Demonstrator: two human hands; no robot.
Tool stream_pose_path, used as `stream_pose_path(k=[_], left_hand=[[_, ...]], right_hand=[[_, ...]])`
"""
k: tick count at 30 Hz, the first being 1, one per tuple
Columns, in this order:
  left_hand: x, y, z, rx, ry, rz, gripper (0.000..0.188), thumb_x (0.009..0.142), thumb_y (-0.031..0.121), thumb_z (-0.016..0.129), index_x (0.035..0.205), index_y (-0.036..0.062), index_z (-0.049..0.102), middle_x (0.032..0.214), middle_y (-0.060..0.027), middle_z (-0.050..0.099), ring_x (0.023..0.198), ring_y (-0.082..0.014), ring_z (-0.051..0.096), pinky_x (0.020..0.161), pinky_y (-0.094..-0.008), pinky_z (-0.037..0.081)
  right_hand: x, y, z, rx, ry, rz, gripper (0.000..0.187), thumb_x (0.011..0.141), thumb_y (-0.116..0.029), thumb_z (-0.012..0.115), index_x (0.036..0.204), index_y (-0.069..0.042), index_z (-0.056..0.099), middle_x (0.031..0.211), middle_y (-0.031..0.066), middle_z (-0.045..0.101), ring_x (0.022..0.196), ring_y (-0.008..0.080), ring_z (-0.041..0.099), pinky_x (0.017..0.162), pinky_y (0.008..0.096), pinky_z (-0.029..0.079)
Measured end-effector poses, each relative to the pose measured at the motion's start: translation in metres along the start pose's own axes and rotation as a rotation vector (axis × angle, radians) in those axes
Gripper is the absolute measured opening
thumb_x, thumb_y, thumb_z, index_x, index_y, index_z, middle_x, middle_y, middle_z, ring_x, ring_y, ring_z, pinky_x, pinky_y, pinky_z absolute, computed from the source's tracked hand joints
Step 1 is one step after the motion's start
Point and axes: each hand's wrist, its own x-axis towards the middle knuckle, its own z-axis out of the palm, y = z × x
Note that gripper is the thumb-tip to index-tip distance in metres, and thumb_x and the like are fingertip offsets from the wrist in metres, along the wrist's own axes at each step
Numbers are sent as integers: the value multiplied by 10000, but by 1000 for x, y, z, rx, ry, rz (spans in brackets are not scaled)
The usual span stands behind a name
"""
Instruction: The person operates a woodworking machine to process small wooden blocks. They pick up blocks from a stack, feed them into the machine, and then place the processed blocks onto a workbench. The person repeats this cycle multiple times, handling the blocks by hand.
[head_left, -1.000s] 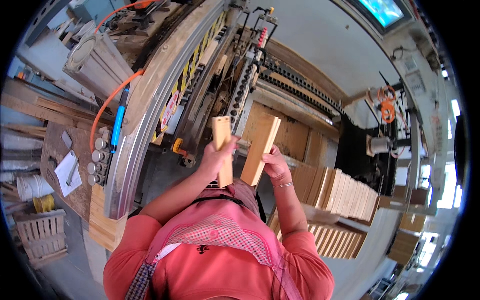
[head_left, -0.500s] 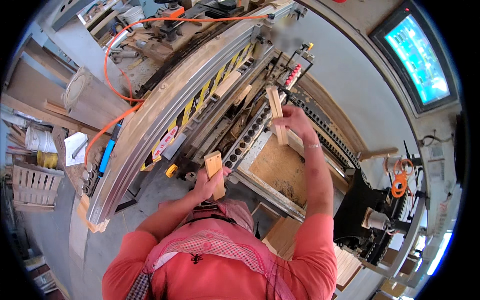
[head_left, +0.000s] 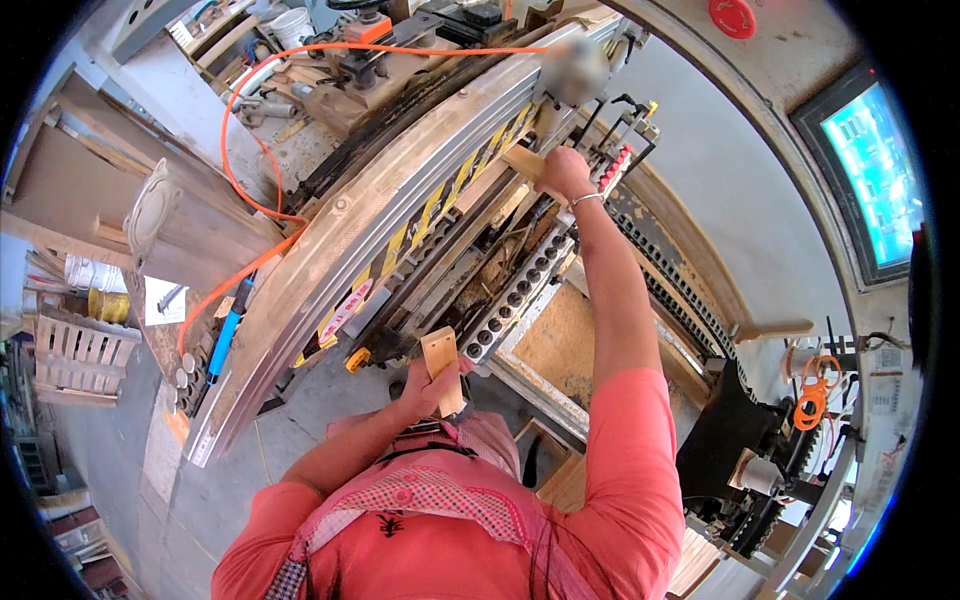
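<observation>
My left hand (head_left: 428,393) is closed around a short pale wooden block (head_left: 440,352), held upright close to my body; small holes show in its upper end. Stretched far forward, my right hand (head_left: 566,174) grips a wooden piece (head_left: 524,163) over the far part of the machine bed. That piece points left, toward the rail with the yellow-and-black striped strip (head_left: 430,215); my fingers partly cover it. Whether it touches the rail I cannot tell. Between my hands runs a row of round black holders (head_left: 515,300).
A sawdust-filled tray (head_left: 552,340) lies right of the holders. A lit screen (head_left: 873,180) and a red stop button (head_left: 732,17) are at the right. An orange hose (head_left: 228,130) loops over the left side, beside a wooden-topped beam (head_left: 335,205).
My right hand has moved forward and left with its wood, from above the tray to the far part of the bed, and the wood has turned sideways. My left hand still holds its block.
</observation>
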Motion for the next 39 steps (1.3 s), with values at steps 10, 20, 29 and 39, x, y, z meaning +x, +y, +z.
stream_pose_path(k=[10,20,29,39], left_hand=[[6,-5,3,23,-8,38,174,901,124,505,930,4,628,857,-41,624,739,-105,566,639,-253,443],[5,-1,2,51,-18,-25,178,898,107,493,941,-15,614,908,-75,623,813,-136,575,712,-274,453],[5,-11,-4,-52,-70,65,120,867,81,475,906,-15,537,953,-129,580,914,-212,562,829,-344,440],[2,17,3,-11,-17,-129,313,859,93,472,1154,-12,482,1148,-95,524,846,-118,518,750,-259,432]], right_hand=[[-8,-8,7,-33,79,87,445,541,-347,787,817,-20,664,829,156,653,829,286,637,713,373,529],[-18,-18,-1,-11,54,97,460,583,-377,757,872,-31,664,913,157,652,873,290,633,757,364,517],[-22,-5,-2,-12,62,-10,455,627,-431,733,821,-26,668,867,158,654,849,309,632,754,392,511],[-28,1,1,-19,78,1,410,670,-408,695,838,-35,667,858,155,656,835,292,638,736,382,513]])
